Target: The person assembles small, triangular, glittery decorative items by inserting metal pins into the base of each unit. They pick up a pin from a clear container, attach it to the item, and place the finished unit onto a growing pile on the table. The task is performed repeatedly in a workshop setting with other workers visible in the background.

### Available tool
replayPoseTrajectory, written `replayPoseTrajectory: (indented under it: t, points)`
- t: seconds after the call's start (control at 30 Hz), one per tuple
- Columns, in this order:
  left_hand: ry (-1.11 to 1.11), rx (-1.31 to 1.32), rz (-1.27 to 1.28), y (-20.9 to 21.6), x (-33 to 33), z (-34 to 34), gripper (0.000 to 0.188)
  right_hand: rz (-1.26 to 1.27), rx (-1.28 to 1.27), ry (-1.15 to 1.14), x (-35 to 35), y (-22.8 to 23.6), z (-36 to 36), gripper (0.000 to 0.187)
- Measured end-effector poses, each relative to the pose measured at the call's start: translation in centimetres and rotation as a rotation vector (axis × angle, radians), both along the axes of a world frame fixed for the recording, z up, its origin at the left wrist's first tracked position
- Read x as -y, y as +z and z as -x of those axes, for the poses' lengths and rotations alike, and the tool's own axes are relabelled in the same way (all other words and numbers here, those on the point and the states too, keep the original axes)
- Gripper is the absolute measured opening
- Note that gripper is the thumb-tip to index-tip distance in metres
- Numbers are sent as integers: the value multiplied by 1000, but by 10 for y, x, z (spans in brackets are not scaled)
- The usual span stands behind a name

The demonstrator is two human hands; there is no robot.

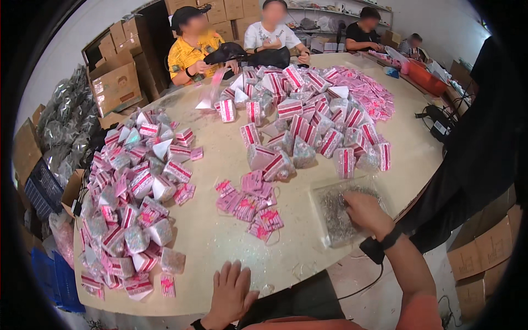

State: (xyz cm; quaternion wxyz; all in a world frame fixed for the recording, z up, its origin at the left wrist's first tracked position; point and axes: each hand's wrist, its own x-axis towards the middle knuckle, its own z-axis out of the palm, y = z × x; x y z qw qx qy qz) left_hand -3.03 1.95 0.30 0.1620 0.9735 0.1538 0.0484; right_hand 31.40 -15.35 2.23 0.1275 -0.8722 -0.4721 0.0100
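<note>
My left hand lies flat at the near edge of the table, fingers stretched out and holding nothing. My right hand reaches into a shallow clear tray at the table's right edge. Its fingers are curled down among many thin, dark, metallic-looking pieces; whatever they grip is too small to make out. Between the hands and the far pile lies a loose group of pink printed tags, some with thin loops. Beyond them are wedge-shaped, cake-slice-like items in white, silver and pink.
Another heap of wedge items and tags covers the table's left side. Pink tags are piled farther back. Several people sit at the far side. An orange basin and a black adapter with cords stand at the right. Cartons line the left wall.
</note>
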Motion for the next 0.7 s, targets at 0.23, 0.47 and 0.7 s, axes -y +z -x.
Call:
replayPoseTrajectory:
  t: [0.23, 0.47, 0.7]
  points:
    - [12, -43, 13, -1, 1, 0, 59, -25, -4, -98, 4, 8, -7, 14]
    - [-19, 29, -3, -9, -4, 4, 57, -251, -54, -109, 12, 33, 2, 24]
    - [-38, 150, -57, -9, -4, 0, 53, -249, 12, -120, 14, 24, -5, 14]
